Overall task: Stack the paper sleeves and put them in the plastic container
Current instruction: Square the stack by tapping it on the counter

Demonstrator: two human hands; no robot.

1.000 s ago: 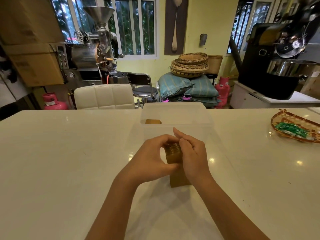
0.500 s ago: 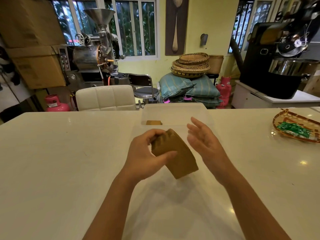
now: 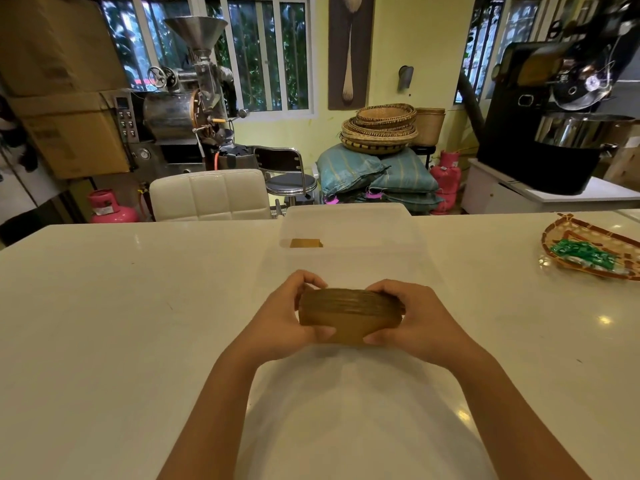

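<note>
While both of my hands hold it up over the white table (image 3: 104, 323), the stack of brown paper sleeves (image 3: 349, 315) lies on its side with its long axis running left to right across my view. Its layered edges show along the top as fine curved lines, and the broad flat face is turned toward me. The lower edge is narrower than the upper one, so the stack tapers downward.

My left hand (image 3: 277, 320) grasps the left end, fingers curled over the top and thumb pressed against the front face. My right hand (image 3: 420, 322) clasps the right end the same way, thumb on the front near the bottom corner. Both forearms reach in from the bottom of the view and converge on the stack, wrists roughly level.

Just beyond the stack sits the translucent plastic container (image 3: 349, 223). Through its wall I can see a brown sleeve (image 3: 305, 243) lying at its left side. At the far right of the table rests a woven tray (image 3: 561, 233) holding green packets (image 3: 585, 253).
</note>
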